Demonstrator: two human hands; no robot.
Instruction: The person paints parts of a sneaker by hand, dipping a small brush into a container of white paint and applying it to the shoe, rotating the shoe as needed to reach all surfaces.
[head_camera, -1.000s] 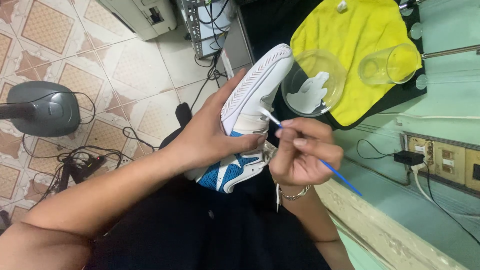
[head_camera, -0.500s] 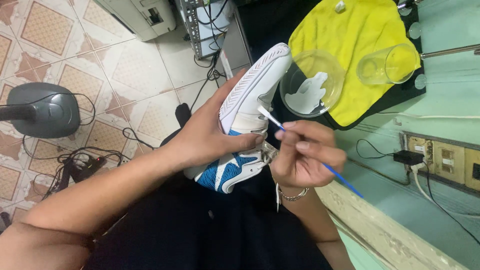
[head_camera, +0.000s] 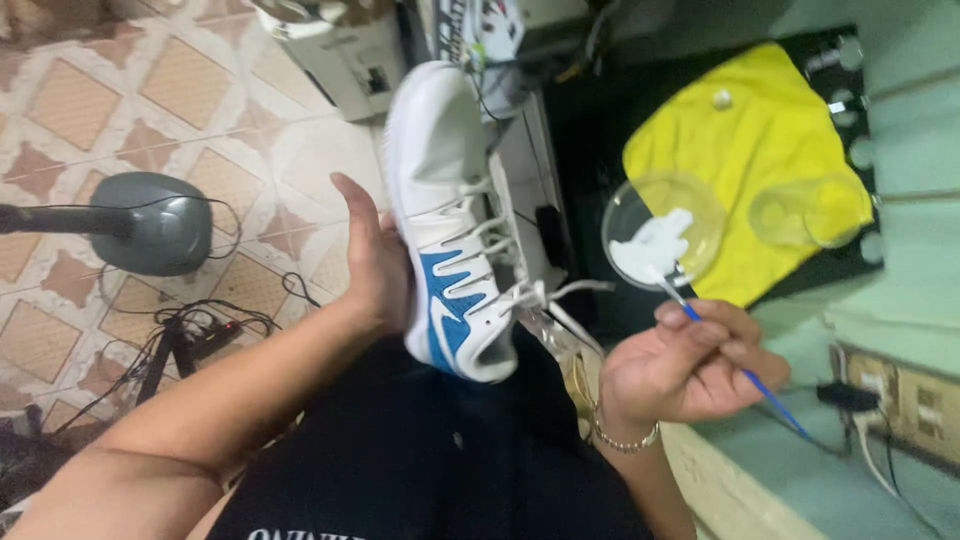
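Observation:
My left hand (head_camera: 375, 262) holds a white sneaker with blue side panels (head_camera: 447, 215) from behind, toe pointing up and laces facing right. A loose white lace trails from the shoe toward my right hand (head_camera: 690, 365). That hand grips a thin blue-handled paintbrush (head_camera: 745, 375), its tip dipped in white paint inside a clear shallow dish (head_camera: 700, 195). The dish rests on a yellow cloth (head_camera: 740, 130). My right wrist wears a bracelet.
A clear cup (head_camera: 805, 215) lies on the yellow cloth at the right. A grey fan base (head_camera: 150, 222) and tangled cables (head_camera: 200, 335) sit on the tiled floor at left. A wall socket with a plug (head_camera: 880, 395) is at the lower right.
The shoe has been turned and lifted so its laces face right. My right hand has drawn the brush off the shoe and over to the paint dish.

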